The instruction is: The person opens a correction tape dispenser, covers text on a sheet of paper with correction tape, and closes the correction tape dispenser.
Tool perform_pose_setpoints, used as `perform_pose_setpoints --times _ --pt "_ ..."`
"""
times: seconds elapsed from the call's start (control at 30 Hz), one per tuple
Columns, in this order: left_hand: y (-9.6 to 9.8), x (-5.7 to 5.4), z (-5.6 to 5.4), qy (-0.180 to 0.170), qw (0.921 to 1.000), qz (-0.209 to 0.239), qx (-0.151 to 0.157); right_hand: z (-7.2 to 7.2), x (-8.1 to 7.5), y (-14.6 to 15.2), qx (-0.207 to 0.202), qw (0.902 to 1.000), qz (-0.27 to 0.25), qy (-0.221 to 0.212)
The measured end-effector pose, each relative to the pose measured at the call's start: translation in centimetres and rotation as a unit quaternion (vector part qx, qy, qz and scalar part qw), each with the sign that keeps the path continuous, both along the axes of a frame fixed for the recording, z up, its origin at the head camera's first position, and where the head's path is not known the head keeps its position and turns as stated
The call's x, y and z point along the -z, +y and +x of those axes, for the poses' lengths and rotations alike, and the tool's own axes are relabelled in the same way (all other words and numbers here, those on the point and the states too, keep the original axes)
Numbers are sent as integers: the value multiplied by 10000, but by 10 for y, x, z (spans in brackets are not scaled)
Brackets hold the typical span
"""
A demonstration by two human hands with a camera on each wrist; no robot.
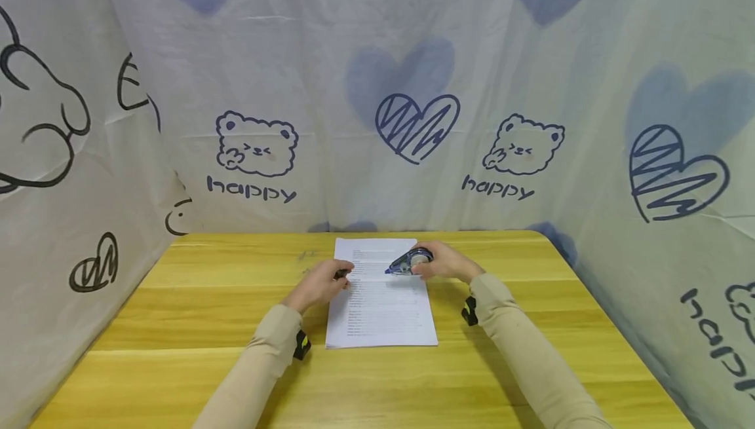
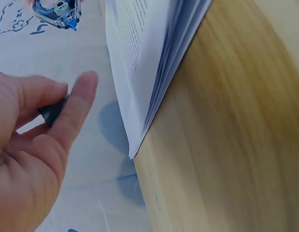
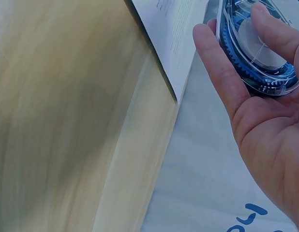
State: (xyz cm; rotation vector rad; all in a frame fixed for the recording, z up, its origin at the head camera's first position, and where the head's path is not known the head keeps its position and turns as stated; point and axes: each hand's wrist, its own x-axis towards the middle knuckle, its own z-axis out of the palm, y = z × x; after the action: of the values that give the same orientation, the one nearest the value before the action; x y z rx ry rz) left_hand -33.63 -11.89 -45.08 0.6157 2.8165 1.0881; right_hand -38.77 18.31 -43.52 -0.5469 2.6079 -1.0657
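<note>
A correction tape dispenser [image 1: 409, 262], clear with a blue tip and a round pale wheel, is in my right hand [image 1: 444, 261], held over the upper right of a stack of printed paper [image 1: 383, 321]. Its tip points left. In the right wrist view my thumb presses the side of the dispenser [image 3: 260, 53], and blue gear teeth show through the case. My left hand [image 1: 320, 283], near the left edge of the stack, pinches a small dark cap-like piece [image 2: 53, 112] between thumb and fingers, which partly hide it. The pages' loose edges [image 2: 176, 53] show in the left wrist view.
The stack lies on a yellow wood-grain table [image 1: 194, 324], towards its far edge. A pale cloth [image 1: 342, 173] with hearts, bears and lettering hangs behind the table and along both sides. Dark camera mounts sit under both wrists.
</note>
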Motion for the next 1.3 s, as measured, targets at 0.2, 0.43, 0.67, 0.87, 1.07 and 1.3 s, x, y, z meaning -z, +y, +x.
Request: perform_pose_setpoints --times 0.2,0.43,0.67,0.87,1.07,1.3 --pt "1 0 -1 -264 9979 527 -275 2 0 -3 -104 9992 -363 -161" --pt "3 -2 0 183 9984 346 -401 3 -1 -8 -112 9987 -444 -238" --pt "5 -2 -1 373 9951 727 -552 3 -3 -11 -156 9982 -526 -259" --pt "6 -1 -3 683 9911 966 -617 5 -4 -12 -170 9974 -635 -310" --pt "7 -1 -3 1131 9895 780 -441 7 -4 -15 -385 9964 -716 -237" --pt "9 -6 0 916 9919 779 -408 9 -6 -18 -361 9962 -747 -255"
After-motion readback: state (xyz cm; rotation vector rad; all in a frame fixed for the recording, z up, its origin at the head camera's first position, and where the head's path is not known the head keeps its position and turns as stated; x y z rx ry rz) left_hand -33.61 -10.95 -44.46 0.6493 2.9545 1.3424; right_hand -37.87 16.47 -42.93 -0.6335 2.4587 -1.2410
